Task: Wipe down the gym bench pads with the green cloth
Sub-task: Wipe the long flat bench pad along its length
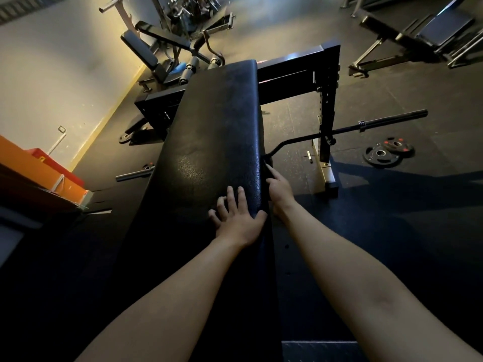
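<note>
Left hand [236, 220] flat on bench pad [214, 131], fingers straight. Right hand [278, 190] grips cloth [269, 173] against pad's right edge. Cloth colour unreadable, too dim.

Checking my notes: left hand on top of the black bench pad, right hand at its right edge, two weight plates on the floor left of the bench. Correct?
Not quite: the head view shows the weight plates on the floor right of the bench pad. The left hand does rest on top of the pad, the right hand at its right edge.
</note>
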